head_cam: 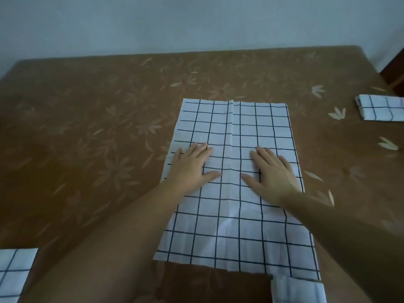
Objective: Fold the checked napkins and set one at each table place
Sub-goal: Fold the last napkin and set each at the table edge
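A wide brown table (87,127) with a faint leaf pattern fills most of the view, seen from above and in front. Behind it runs a plain pale wall (175,22).

A white napkin (236,237) with dark blue checks lies spread flat on the table, just right of centre, its long side running away from the viewer. A crease runs down its middle from the far edge to the near edge.

Two bare forearms reach in from the bottom. The left hand (190,167) lies palm down on the napkin's left half, fingers straight and slightly spread, gripping nothing. The right hand (273,173) lies palm down on the right half in the same way, fingers straight, thumb pointing towards the crease. The hands sit either side of the crease, apart from each other.

A checked cloth (15,274) shows at the bottom left corner, cut off by the frame. A folded napkin (380,108) rests at the table's right edge, well apart from the spread one. A white scrap (297,290) shows at the bottom edge, just below the spread napkin's near right corner.
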Available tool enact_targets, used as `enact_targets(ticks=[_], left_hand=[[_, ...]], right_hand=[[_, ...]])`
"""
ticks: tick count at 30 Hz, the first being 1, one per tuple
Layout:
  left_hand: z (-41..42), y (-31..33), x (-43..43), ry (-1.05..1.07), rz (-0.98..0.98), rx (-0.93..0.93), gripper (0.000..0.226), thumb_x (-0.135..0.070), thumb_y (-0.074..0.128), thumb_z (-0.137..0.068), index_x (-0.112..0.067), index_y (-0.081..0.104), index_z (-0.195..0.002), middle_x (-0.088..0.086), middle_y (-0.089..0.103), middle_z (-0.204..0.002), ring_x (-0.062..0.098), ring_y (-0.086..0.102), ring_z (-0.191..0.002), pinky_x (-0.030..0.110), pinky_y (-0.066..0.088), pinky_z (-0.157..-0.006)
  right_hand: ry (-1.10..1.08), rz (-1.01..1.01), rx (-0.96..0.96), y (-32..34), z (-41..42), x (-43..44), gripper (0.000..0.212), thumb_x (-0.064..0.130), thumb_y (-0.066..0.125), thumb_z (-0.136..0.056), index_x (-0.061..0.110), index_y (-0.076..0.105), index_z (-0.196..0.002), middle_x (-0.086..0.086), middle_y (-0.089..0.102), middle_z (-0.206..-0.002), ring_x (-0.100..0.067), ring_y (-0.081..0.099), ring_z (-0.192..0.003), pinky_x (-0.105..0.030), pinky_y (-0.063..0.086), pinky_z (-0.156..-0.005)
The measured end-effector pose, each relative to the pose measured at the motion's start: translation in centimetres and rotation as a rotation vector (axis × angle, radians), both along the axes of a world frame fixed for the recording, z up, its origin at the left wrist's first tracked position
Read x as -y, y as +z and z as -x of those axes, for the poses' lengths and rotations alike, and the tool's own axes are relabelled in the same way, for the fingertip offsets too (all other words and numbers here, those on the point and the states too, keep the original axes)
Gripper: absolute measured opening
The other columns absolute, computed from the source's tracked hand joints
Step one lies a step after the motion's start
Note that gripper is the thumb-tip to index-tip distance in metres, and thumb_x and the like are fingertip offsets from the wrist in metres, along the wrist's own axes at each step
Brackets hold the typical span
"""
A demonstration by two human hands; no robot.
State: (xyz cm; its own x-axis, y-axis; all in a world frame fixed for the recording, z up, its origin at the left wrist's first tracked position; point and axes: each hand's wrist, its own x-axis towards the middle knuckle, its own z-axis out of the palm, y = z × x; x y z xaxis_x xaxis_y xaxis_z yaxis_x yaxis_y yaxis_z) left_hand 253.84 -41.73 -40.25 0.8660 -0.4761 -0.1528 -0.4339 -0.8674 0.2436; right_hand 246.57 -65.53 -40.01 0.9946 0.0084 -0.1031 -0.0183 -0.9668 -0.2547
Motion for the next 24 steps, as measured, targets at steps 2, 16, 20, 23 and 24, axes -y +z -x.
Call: enact_targets(ticks=[2, 16, 20, 23, 24], left_hand=[[-0.2, -0.9, -0.2, 0.041, 0.11, 0.066, 0.076, -0.076, 0.045, -0.082, -0.034, 0.038, -0.146, -0.012, 0.028, -0.158, 0.015, 0.016, -0.148, 0.045, 0.011, -0.115], [-1.3, 0.9, -0.6, -0.044, 0.301, 0.299, 0.011, -0.027, 0.063, -0.092, -0.019, 0.069, -0.086, -0.007, 0.068, -0.081, 0.019, 0.063, -0.082, 0.037, 0.042, -0.079], [-0.7, 4.9, -1.7, -0.105, 0.297, 0.296, 0.018, -0.026, 0.052, -0.099, -0.013, 0.062, -0.095, 0.0, 0.066, -0.073, 0.024, 0.061, -0.062, 0.034, 0.045, -0.056], [-0.2, 9.0, -2.6, -0.115, 0.301, 0.328, 0.02, -0.031, 0.048, -0.101, -0.015, 0.06, -0.098, -0.001, 0.065, -0.075, 0.024, 0.06, -0.061, 0.035, 0.046, -0.054], [0.0, 10.5, -3.0, -0.12, 0.305, 0.344, 0.022, -0.034, 0.049, -0.1, -0.016, 0.061, -0.098, -0.002, 0.065, -0.075, 0.023, 0.06, -0.061, 0.035, 0.046, -0.055]], right_hand=[[0.0, -0.033, 0.1, -0.8, -0.1, 0.1, 0.063, 0.064, 0.041, -0.09, 0.03, 0.044, -0.143, 0.001, 0.035, -0.156, -0.021, 0.023, -0.147, -0.044, 0.016, -0.118], [0.08, -0.051, 0.42, 0.3, -1.7, 0.1, 0.019, 0.023, 0.054, -0.09, 0.017, 0.07, -0.084, 0.003, 0.071, -0.086, -0.025, 0.065, -0.084, -0.04, 0.041, -0.091], [0.115, -0.068, 0.386, 4.3, -1.3, -0.6, 0.01, 0.015, 0.056, -0.096, 0.012, 0.062, -0.088, -0.001, 0.063, -0.067, -0.03, 0.058, -0.059, -0.033, 0.042, -0.065], [0.129, -0.082, 0.381, 8.5, -1.3, -1.1, 0.013, 0.021, 0.05, -0.098, 0.012, 0.06, -0.096, -0.003, 0.062, -0.069, -0.033, 0.056, -0.057, -0.035, 0.043, -0.051], [0.143, -0.081, 0.402, 10.0, -1.1, -1.3, 0.015, 0.024, 0.05, -0.098, 0.012, 0.059, -0.098, -0.003, 0.062, -0.068, -0.034, 0.056, -0.057, -0.036, 0.044, -0.05]])
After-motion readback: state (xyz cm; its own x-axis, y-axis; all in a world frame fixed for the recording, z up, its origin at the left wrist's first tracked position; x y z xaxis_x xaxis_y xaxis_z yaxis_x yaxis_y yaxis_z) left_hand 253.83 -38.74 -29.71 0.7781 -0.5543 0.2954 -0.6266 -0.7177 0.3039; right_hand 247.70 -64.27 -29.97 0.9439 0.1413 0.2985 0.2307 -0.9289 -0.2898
